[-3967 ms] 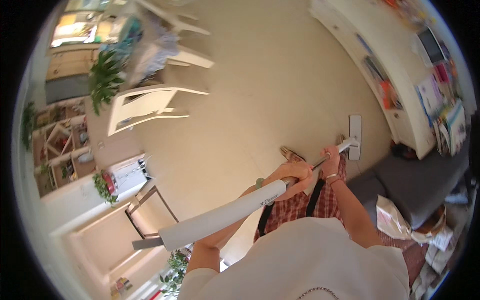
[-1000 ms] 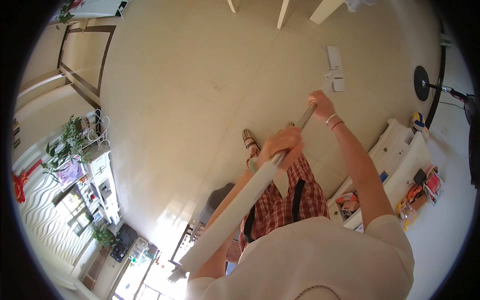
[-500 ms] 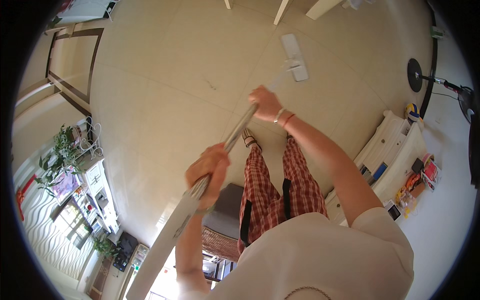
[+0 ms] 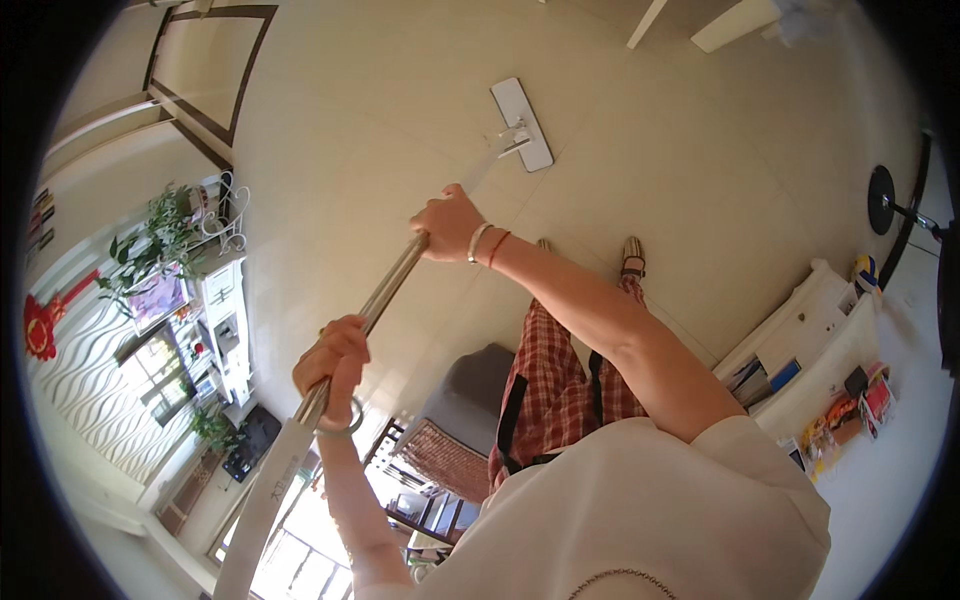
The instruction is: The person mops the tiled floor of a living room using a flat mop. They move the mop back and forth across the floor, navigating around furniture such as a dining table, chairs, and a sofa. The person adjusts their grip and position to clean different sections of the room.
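Note:
A flat mop with a silver pole [image 4: 393,285] slants across my front, its thick white handle [image 4: 262,500] at the lower left. My left hand [image 4: 332,365], with a bangle at the wrist, is closed round the pole just above that handle. Farther up, my right hand [image 4: 450,222], wearing a pale bracelet and a red cord, grips the same pole. Beyond it, the rectangular white mop head [image 4: 522,122] lies flat on the beige tiled floor [image 4: 350,130], ahead of my feet.
Pale furniture legs [image 4: 735,22] stand at the far right. A white cabinet [image 4: 790,320] and a black weight plate [image 4: 880,200] are on the right. Close by my left leg is a grey cushioned seat [image 4: 465,390]. Leafy plants [image 4: 165,235] and white shelving [image 4: 225,310] line the left.
The mop head has moved left across the floor and turned. Both hands have shifted left with the pole. My feet have changed position, and the view has swung round.

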Action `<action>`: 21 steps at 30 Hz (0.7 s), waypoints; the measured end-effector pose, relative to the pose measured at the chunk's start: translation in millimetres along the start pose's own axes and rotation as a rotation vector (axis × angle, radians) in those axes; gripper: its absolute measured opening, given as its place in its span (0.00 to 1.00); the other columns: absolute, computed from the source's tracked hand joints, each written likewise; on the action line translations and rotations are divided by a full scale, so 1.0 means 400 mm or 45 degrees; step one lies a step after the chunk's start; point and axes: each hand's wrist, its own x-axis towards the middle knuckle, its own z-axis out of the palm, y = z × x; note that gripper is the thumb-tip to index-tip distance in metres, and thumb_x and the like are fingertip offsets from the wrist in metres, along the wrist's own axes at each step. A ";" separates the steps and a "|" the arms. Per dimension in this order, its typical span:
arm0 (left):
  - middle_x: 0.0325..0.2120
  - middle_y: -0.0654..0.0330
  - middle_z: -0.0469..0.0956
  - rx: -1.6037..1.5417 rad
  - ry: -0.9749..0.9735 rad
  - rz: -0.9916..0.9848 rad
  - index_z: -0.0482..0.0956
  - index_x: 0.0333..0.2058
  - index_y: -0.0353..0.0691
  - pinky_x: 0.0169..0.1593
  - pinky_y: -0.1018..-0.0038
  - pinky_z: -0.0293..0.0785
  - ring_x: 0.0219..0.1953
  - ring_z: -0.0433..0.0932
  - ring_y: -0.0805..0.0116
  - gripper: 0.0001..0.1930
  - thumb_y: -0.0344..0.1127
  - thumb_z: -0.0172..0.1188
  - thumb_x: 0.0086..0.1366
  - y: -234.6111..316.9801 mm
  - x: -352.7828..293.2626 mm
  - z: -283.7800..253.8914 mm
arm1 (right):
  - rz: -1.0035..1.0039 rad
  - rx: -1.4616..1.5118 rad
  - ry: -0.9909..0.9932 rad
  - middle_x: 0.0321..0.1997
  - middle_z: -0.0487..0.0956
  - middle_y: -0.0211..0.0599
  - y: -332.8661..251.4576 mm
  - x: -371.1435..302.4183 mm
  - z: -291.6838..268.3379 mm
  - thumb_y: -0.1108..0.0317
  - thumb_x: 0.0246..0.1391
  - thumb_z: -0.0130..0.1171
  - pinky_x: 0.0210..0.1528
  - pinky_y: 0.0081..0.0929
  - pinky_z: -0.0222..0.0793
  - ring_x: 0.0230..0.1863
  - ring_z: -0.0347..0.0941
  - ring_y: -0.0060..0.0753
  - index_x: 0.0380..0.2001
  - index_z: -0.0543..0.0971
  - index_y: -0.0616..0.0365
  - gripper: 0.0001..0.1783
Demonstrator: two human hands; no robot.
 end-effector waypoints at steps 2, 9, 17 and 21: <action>0.12 0.58 0.66 -0.096 0.076 0.081 0.60 0.15 0.39 0.40 0.55 0.75 0.19 0.67 0.65 0.14 0.20 0.54 0.53 -0.005 0.036 0.050 | 0.000 0.109 0.076 0.19 0.77 0.32 0.038 -0.007 -0.006 0.67 0.40 0.55 0.45 0.34 0.62 0.29 0.73 0.38 0.18 0.79 0.47 0.04; 0.09 0.60 0.62 -0.434 0.056 0.219 0.59 0.13 0.39 0.28 0.61 0.73 0.14 0.64 0.65 0.15 0.19 0.53 0.52 0.010 0.082 0.266 | 0.187 0.157 0.326 0.20 0.77 0.30 0.137 -0.247 -0.135 0.68 0.41 0.56 0.45 0.32 0.62 0.30 0.73 0.35 0.15 0.77 0.48 0.05; 0.18 0.56 0.72 -0.828 0.015 0.050 0.67 0.22 0.37 0.46 0.57 0.74 0.24 0.73 0.67 0.14 0.25 0.43 0.69 -0.098 0.110 0.794 | 0.561 -0.057 0.513 0.18 0.74 0.29 0.368 -0.645 -0.306 0.64 0.43 0.59 0.46 0.32 0.60 0.29 0.71 0.34 0.16 0.75 0.49 0.07; 0.17 0.60 0.69 -0.916 -0.159 -0.125 0.65 0.21 0.39 0.52 0.57 0.70 0.25 0.72 0.68 0.14 0.24 0.46 0.68 -0.097 0.165 0.878 | 0.781 -0.225 0.480 0.18 0.74 0.29 0.480 -0.728 -0.342 0.62 0.47 0.58 0.48 0.35 0.61 0.30 0.72 0.34 0.18 0.75 0.50 0.08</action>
